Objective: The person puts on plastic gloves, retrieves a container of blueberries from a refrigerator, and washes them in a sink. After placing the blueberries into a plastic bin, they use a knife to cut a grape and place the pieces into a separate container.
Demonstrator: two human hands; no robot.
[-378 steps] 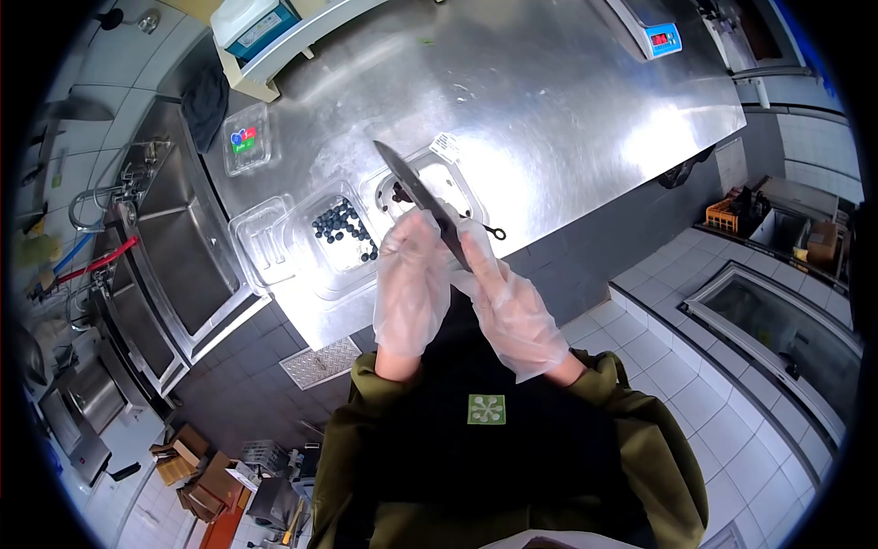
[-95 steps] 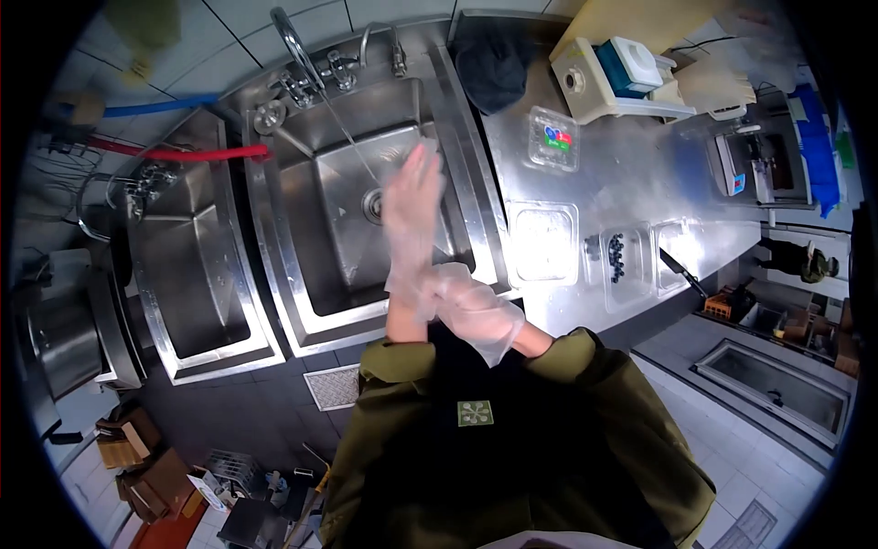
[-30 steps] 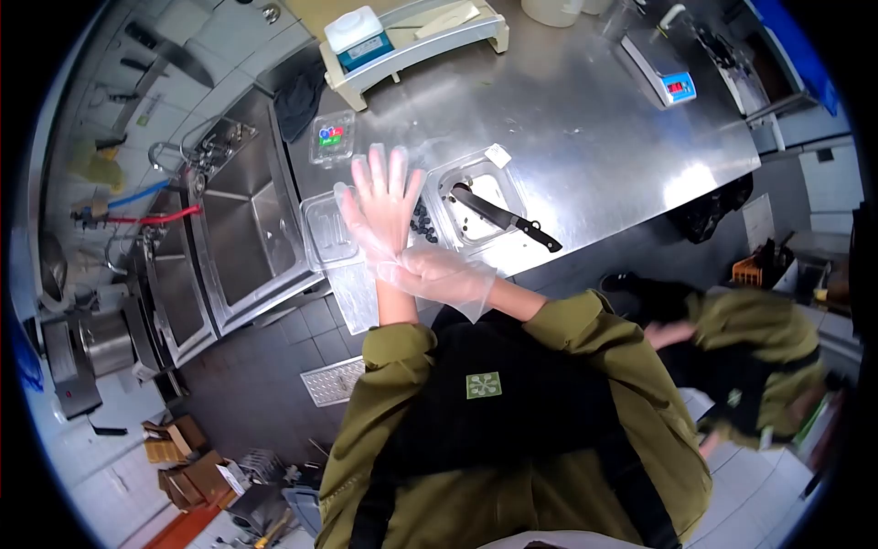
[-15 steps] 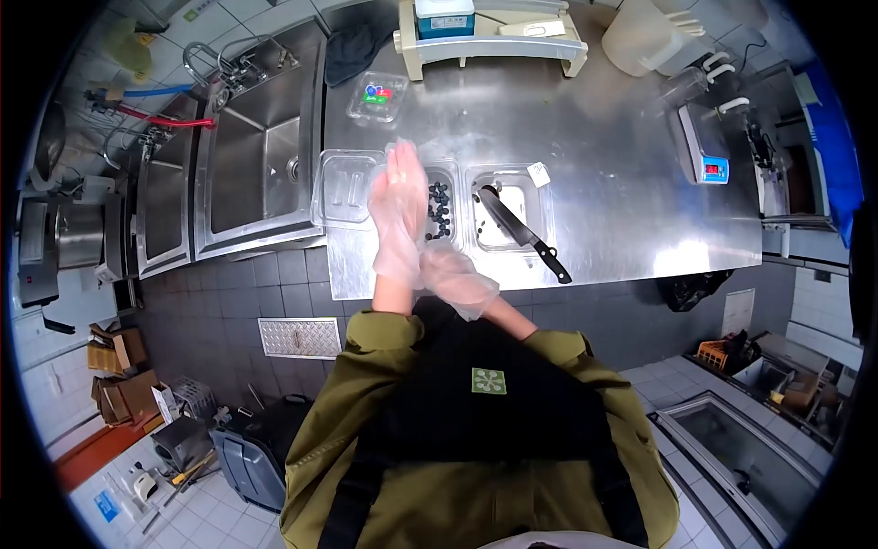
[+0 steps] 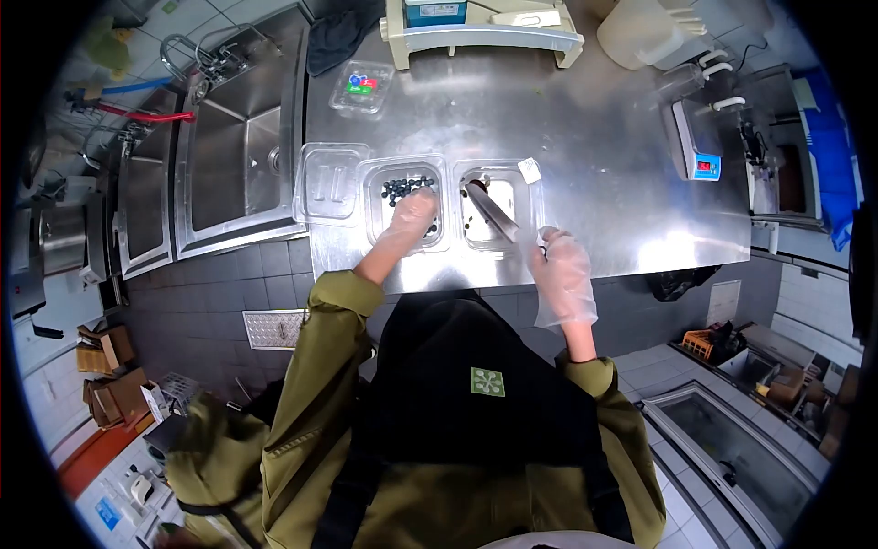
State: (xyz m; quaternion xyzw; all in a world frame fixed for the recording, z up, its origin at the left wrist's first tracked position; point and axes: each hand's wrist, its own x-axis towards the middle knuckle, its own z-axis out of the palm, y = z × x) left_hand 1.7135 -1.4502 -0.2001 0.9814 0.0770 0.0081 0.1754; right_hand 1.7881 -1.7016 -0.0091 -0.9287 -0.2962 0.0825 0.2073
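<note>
My left hand, in a thin clear glove, reaches down into a clear tub of blueberries on the steel counter. Its fingers are bent among the berries, and I cannot tell whether they hold one. A second clear tub stands just to the right with a dark-bladed knife lying across it. My gloved right hand rests at the counter's front edge, closed over the knife's handle end.
A clear lid lies left of the tubs, beside a steel sink. A plastic berry box, a white rack, a jug and a scale stand further back. A blurred olive-clad figure is at lower left.
My hands, which were pressed together over the tubs, have parted. The left has dropped into the blueberry tub and the right has moved right to the knife handle.
</note>
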